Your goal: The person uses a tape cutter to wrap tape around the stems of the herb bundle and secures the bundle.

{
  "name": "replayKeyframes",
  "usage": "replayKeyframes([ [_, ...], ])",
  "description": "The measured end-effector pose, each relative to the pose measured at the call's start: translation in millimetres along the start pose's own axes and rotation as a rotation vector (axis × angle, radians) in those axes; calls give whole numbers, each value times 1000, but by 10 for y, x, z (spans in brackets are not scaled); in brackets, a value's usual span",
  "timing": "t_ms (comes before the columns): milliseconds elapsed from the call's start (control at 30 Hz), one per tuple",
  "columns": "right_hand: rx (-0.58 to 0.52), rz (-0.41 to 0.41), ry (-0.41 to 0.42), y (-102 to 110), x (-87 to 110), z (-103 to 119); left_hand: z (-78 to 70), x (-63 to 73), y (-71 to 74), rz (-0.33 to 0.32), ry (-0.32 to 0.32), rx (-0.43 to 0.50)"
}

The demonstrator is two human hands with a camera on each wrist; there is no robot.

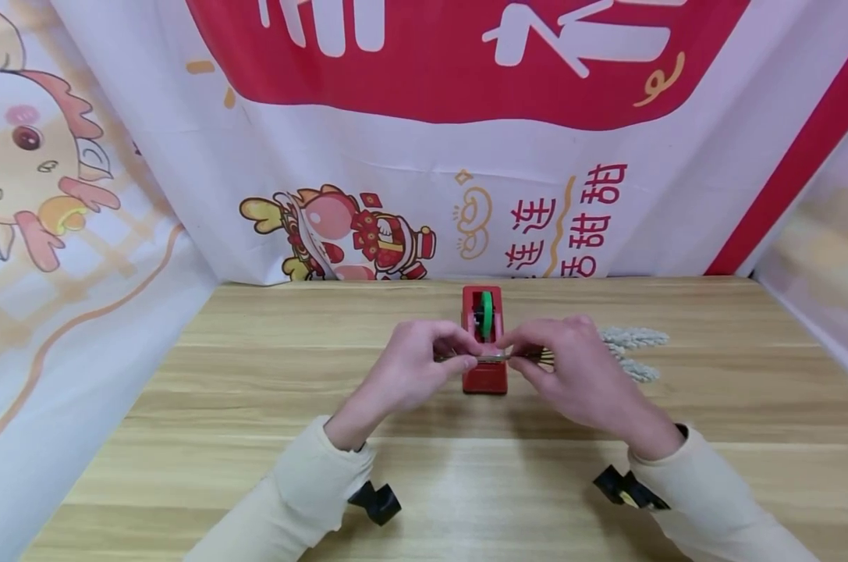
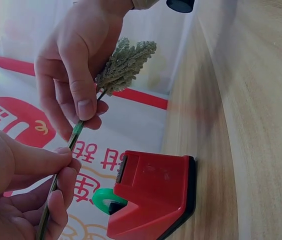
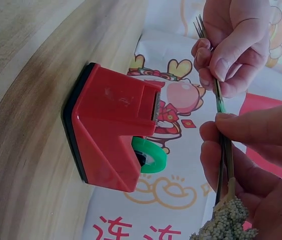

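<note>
Both hands hold one bundle of thin flower stems [image 3: 217, 92] level above a red tape dispenser [image 1: 485, 381]. My left hand [image 1: 420, 363] pinches the bundle between thumb and fingers toward the bare stem ends. On the other side, my right hand [image 1: 571, 371] pinches it nearer the pale grey-green flower heads [image 1: 634, 338], which stick out beyond that hand. Between the two hands a short band of green tape [image 3: 221, 106] lies around the stems, plain in both wrist views. A green tape roll [image 1: 487, 314] sits in the dispenser, whose toothed cutter [image 3: 157, 106] faces the hands.
The dispenser stands on a wood-grain table [image 1: 255, 406]. Behind it hangs a white and red printed cloth [image 1: 424, 148], and more printed cloth [image 1: 65, 273] covers the left side. Black wrist mounts [image 1: 376, 502] show at both sleeves.
</note>
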State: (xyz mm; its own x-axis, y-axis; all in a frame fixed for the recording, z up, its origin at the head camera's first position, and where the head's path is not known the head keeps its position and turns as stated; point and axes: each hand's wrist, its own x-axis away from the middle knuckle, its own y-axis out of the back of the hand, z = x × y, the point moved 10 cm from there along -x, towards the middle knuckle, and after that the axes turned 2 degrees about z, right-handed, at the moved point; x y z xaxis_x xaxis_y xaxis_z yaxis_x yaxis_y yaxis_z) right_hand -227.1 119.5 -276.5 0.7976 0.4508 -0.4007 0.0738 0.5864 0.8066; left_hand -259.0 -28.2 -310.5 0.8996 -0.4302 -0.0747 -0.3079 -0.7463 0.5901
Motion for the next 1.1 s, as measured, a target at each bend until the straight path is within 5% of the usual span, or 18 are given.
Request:
replayKeyframes([
  [500,99,45,-104,-66,21,-71,4,12,-45,22,32,15],
  [1100,77,46,-130,-74,26,-101,34,-5,-52,18,39,16],
])
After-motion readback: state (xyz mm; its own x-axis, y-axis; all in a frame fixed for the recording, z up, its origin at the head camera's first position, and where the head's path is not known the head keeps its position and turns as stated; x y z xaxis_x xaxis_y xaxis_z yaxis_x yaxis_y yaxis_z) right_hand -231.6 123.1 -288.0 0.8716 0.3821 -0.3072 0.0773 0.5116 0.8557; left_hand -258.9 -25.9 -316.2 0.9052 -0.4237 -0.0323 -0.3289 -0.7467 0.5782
